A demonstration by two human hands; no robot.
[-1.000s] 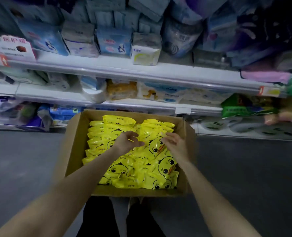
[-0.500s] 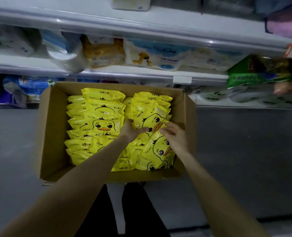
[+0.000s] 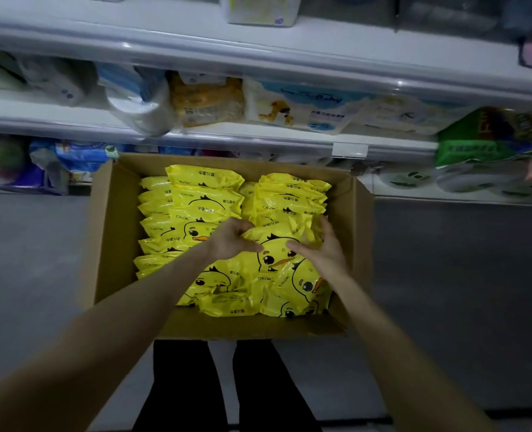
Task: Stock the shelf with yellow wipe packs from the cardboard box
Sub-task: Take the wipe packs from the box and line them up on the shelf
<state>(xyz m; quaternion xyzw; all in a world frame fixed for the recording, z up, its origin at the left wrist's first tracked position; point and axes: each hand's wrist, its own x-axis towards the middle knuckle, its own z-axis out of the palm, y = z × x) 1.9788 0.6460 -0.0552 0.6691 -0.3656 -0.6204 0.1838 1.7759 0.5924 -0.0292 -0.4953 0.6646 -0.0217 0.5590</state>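
Note:
An open cardboard box (image 3: 109, 232) stands on the floor below the shelves, filled with several yellow wipe packs printed with a duck face. Both hands are inside the box on one yellow wipe pack (image 3: 277, 249) near the middle right. My left hand (image 3: 229, 236) grips its left edge with curled fingers. My right hand (image 3: 320, 247) holds its right side, thumb across the front and fingers behind. The pack is tilted up against the row behind it.
White shelves (image 3: 258, 141) run across the top, holding a pale yellow pack (image 3: 207, 101), a blue-and-white baby wipe pack (image 3: 302, 107), a paper roll (image 3: 137, 110) and green packs (image 3: 489, 135). Grey floor (image 3: 445, 291) surrounds the box. My dark trouser legs (image 3: 180, 385) are below it.
The view has tilted down and closer to the box. Both hands have moved together onto one pack on the right side and taken hold of its edges.

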